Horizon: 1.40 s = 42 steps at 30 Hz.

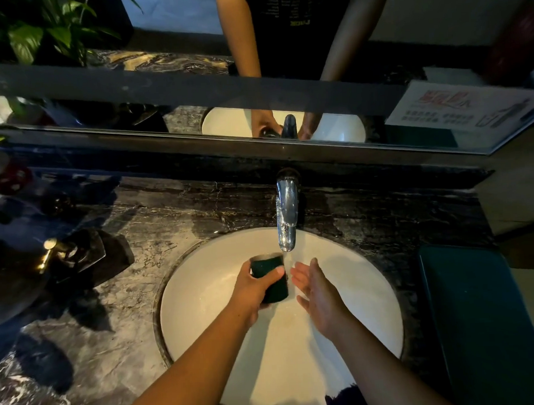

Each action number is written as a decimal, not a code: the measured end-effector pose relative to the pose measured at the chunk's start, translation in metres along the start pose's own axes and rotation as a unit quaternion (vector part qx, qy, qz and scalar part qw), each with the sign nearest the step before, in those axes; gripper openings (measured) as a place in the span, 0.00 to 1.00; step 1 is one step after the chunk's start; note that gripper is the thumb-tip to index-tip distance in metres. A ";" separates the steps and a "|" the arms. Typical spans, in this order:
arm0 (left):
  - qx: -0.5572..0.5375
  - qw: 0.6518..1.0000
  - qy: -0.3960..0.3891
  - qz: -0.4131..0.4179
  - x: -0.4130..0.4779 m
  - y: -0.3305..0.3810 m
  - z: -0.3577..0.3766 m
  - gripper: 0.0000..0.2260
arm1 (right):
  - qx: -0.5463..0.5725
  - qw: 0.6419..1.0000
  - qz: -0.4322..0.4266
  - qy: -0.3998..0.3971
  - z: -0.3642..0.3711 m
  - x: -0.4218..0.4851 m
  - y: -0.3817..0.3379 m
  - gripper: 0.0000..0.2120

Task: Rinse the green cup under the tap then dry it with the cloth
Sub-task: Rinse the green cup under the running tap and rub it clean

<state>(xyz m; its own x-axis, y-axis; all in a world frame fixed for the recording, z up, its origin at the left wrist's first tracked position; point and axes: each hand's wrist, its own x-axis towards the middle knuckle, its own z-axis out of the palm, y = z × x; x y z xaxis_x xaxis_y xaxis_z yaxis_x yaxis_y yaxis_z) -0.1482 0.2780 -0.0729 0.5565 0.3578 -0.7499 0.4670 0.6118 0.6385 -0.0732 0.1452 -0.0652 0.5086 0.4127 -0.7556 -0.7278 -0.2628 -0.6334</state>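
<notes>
Dim, warm and murky overall, brightest on the round white porcelain basin (202,297). Sharp glints on the chrome tap spout (287,213); dark marble counter (138,226) lost in shadow. Wide-angle bending and soft blur toward the edges.

"TOTO" is marked on the tap (287,207).

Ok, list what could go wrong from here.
1. The left hand holds the green cup beside the tap, so water may miss its opening.
2. Wet fingers could let the cup slip into the sink.
3. The open right hand isn't steadying it.
</notes>
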 end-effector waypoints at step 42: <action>0.079 0.996 -0.001 0.040 0.009 0.007 -0.012 0.18 | -0.227 0.958 -0.172 -0.017 0.000 0.030 -0.019 0.37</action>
<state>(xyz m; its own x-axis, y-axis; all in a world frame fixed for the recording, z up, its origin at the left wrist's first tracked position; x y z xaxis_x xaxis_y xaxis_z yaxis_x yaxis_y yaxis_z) -0.1484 0.2941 -0.0775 0.5981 0.3998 -0.6946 0.5223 0.4629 0.7162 -0.0440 0.1621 -0.0758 0.6611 0.5699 -0.4880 -0.2400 -0.4556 -0.8572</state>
